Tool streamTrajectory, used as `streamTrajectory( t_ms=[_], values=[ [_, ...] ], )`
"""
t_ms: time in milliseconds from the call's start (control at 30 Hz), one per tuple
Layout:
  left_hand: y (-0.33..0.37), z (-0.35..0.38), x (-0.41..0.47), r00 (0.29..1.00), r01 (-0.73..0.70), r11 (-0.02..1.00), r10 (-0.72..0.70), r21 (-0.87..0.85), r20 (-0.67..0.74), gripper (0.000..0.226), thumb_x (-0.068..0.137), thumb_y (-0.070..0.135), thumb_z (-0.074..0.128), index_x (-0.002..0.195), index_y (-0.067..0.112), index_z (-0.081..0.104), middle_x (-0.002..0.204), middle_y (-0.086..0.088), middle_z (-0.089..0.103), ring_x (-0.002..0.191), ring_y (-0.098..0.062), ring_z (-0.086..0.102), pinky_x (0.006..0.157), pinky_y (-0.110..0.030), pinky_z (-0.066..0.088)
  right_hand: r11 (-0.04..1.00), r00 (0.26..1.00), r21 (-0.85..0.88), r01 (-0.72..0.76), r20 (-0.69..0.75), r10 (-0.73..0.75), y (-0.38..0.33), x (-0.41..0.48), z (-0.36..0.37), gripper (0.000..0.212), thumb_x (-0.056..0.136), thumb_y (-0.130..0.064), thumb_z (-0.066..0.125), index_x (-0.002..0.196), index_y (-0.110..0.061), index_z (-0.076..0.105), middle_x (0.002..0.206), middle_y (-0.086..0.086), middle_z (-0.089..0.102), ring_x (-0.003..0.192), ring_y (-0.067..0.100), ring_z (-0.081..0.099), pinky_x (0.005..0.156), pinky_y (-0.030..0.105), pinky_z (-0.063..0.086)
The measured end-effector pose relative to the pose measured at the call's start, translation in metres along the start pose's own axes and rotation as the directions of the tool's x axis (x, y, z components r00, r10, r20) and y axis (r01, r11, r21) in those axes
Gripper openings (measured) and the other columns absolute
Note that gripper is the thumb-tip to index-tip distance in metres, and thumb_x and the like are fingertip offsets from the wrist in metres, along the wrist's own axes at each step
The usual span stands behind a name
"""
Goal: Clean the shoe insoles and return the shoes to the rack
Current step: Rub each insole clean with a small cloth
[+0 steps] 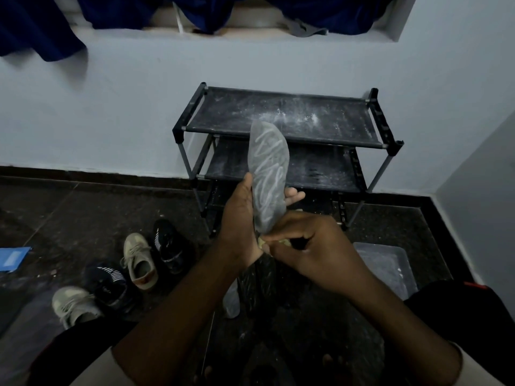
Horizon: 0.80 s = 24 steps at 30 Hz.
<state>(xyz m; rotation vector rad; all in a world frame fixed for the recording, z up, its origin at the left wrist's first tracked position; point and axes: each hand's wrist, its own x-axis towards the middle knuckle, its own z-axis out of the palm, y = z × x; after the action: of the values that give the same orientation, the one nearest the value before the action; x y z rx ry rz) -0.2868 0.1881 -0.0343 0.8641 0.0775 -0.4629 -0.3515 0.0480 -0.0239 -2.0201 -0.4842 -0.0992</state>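
My left hand [242, 215] grips a grey insole [267, 174] streaked with pale squiggly lines, holding it upright in front of the black shoe rack [281, 118]. At the insole's lower end, my right hand [309, 246] is closed on a small yellowish cloth or sponge [262, 242], mostly hidden by the fingers. Another grey insole [232, 300] lies on the floor below my hands, beside a dark insole [257, 282]. Two beige sneakers [139, 260] [73, 305] and two black striped shoes [167, 246] [110, 285] stand on the floor at the left.
The rack's shelves are dusted with white powder. A grey tray [387, 266] sits on the dark floor at the right, near the wall corner. A blue booklet [14, 259] lies at the far left. Blue curtains [41, 29] hang above.
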Motion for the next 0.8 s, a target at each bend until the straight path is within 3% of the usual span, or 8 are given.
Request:
streamTrajectory(
  t_ms=[167, 333, 467, 600, 733, 800],
  values=[
    [-0.004, 0.000, -0.002, 1.000, 0.031, 0.999, -0.031, 0.028, -0.001, 0.072, 0.104, 0.056, 0.025, 0.138, -0.001, 0.053, 0.116, -0.021, 0.065, 0.124, -0.035, 0.061, 0.104, -0.050, 0.048, 0.999, 0.999, 0.034, -0.028, -0.027, 0.029, 0.002, 0.004, -0.011, 0.014, 0.084, -0.007, 0.081, 0.095, -0.015, 0.083, 0.094, -0.012, 0.076, 0.090, 0.004, 0.072, 0.082, 0.022, 0.056],
    [-0.002, -0.003, -0.001, 1.000, 0.001, 1.000, -0.001, -0.005, -0.025, 0.065, 0.105, 0.055, 0.025, 0.136, 0.007, 0.058, 0.109, -0.018, 0.068, 0.122, -0.035, 0.062, 0.105, -0.050, 0.047, 0.998, 0.995, -0.041, 0.038, 0.097, -0.034, 0.001, -0.001, -0.007, 0.012, 0.083, -0.005, 0.080, 0.091, -0.014, 0.083, 0.088, -0.013, 0.075, 0.081, 0.005, 0.071, 0.073, 0.018, 0.053],
    [-0.006, -0.001, -0.004, 1.000, 0.029, 1.000, -0.029, 0.009, 0.002, 0.070, 0.104, 0.056, 0.028, 0.102, 0.007, 0.079, 0.106, -0.019, 0.070, 0.122, -0.036, 0.062, 0.107, -0.051, 0.045, 0.998, 0.999, -0.050, 0.038, 0.018, -0.037, 0.004, 0.005, -0.012, 0.016, 0.084, -0.003, 0.078, 0.095, -0.015, 0.083, 0.092, -0.012, 0.076, 0.087, 0.002, 0.071, 0.081, 0.019, 0.055],
    [-0.005, -0.004, -0.001, 1.000, 0.009, 1.000, -0.009, -0.008, -0.006, 0.066, 0.105, 0.054, 0.024, 0.128, 0.006, 0.063, 0.109, -0.018, 0.068, 0.123, -0.035, 0.062, 0.103, -0.049, 0.048, 0.997, 0.992, -0.063, 0.048, 0.116, -0.041, 0.003, 0.001, -0.008, 0.010, 0.085, -0.008, 0.078, 0.092, -0.014, 0.083, 0.091, -0.010, 0.076, 0.086, 0.006, 0.072, 0.077, 0.029, 0.058],
    [-0.008, 0.000, -0.004, 0.999, 0.032, 0.999, -0.032, -0.006, -0.006, 0.068, 0.104, 0.055, 0.027, 0.116, 0.004, 0.070, 0.111, -0.021, 0.068, 0.122, -0.037, 0.062, 0.106, -0.051, 0.046, 0.999, 0.998, -0.022, 0.038, 0.046, -0.037, 0.006, 0.005, -0.014, 0.014, 0.085, -0.004, 0.077, 0.093, -0.014, 0.083, 0.087, -0.009, 0.075, 0.082, 0.009, 0.072, 0.077, 0.031, 0.058],
    [-0.007, 0.001, -0.004, 1.000, 0.026, 0.999, -0.026, -0.023, -0.015, 0.066, 0.105, 0.054, 0.027, 0.124, 0.004, 0.065, 0.111, -0.021, 0.066, 0.123, -0.038, 0.061, 0.106, -0.052, 0.046, 0.997, 0.996, -0.041, 0.060, 0.069, -0.057, 0.004, 0.004, -0.009, 0.013, 0.086, -0.006, 0.078, 0.096, -0.014, 0.082, 0.090, -0.011, 0.075, 0.084, 0.005, 0.072, 0.078, 0.027, 0.058]
  ],
)
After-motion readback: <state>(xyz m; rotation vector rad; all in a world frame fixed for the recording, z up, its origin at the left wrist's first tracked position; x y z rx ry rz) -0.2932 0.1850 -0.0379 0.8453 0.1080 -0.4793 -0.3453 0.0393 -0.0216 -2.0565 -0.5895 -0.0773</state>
